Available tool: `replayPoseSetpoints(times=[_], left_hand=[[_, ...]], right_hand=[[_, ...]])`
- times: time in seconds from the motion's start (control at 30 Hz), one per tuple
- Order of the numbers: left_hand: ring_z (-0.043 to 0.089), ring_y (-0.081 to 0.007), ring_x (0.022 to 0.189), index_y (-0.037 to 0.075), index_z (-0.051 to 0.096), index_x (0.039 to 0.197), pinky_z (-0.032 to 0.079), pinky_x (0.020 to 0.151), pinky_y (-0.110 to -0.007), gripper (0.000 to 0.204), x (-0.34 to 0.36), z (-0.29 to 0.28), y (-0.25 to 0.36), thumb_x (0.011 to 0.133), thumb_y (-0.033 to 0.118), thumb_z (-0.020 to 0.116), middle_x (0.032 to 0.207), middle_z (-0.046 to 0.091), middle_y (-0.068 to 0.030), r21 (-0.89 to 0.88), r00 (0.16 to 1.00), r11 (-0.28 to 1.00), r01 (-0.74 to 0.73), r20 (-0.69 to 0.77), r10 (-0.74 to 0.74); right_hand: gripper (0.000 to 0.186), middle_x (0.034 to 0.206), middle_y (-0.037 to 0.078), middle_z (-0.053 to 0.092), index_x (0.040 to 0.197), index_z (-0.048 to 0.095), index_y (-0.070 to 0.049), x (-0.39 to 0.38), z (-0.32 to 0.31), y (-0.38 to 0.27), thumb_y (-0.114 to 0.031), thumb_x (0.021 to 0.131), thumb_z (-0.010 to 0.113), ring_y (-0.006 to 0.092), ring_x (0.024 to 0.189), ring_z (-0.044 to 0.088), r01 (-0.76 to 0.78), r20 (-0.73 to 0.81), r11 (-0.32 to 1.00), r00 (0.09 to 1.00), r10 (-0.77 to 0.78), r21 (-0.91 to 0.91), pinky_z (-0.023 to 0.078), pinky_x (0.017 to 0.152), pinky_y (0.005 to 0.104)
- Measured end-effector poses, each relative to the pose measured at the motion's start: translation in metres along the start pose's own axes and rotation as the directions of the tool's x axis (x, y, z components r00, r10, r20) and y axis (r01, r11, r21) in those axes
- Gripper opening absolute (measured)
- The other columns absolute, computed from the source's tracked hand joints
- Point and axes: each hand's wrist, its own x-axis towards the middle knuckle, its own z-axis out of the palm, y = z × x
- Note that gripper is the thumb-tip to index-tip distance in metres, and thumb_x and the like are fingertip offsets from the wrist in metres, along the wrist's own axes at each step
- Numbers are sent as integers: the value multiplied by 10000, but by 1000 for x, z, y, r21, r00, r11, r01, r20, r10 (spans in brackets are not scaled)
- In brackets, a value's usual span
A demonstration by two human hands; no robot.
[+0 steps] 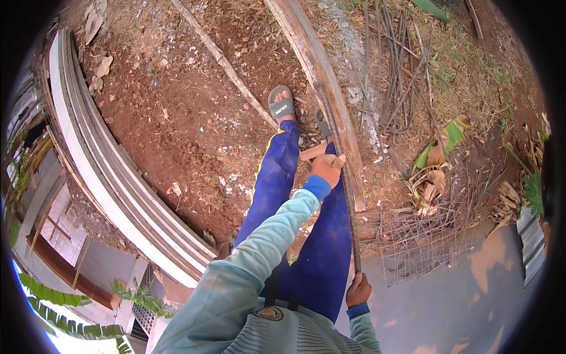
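Observation:
A long, ribbed steel rebar (352,218) runs from beside my feet down toward my right hip, slightly bent along its length. My right hand (358,290) is closed around its near end, by my hip. Farther up, in front of my right thigh, my left hand (328,169) is closed against the same bar, its thumb touching it; some fingers are hidden. The bar's far end lies over a weathered wooden beam (324,65). A short wooden piece (313,151) shows just beyond my left hand, near my right foot, which the beam and bar partly hide.
Long stacked boards (112,153) curve along the left. A thin pole (221,56) lies on the reddish soil ahead. At the right are a heap of sticks (401,76), dry leaves (433,183), wire mesh (418,259) and a grey flat surface (430,312).

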Motion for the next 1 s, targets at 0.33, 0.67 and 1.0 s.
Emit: replayPoseSetpoints(times=[0.33, 0.67, 1.0], left_hand=[[381, -54, 488, -9, 692, 854, 306, 451, -263, 318, -8, -10, 4, 957, 271, 581, 569, 451, 43, -229, 1000, 973, -17, 20, 22], [358, -73, 483, -31, 617, 658, 303, 457, -324, 443, -9, -49, 21, 923, 324, 620, 502, 410, 22, 168, 999, 986, -4, 51, -5], [360, -56, 479, 1, 645, 709, 291, 445, -280, 408, -12, -61, 13, 942, 334, 600, 519, 426, 48, 66, 993, 995, 73, 83, -79]], right_hand=[[403, 582, 224, 542, 726, 529, -27, -26, -40, -51, -328, 980, 443, 441, 557, 563, -112, 59, 993, 992, 110, 34, 411, 503, 502], [400, 619, 247, 562, 775, 553, 7, -64, -11, -85, -346, 955, 493, 450, 589, 584, -215, 235, 955, 958, 166, 203, 432, 518, 493], [341, 592, 221, 562, 750, 542, -27, -78, -8, -107, -316, 931, 549, 433, 557, 576, -168, 121, 977, 981, 153, 128, 429, 500, 493]])
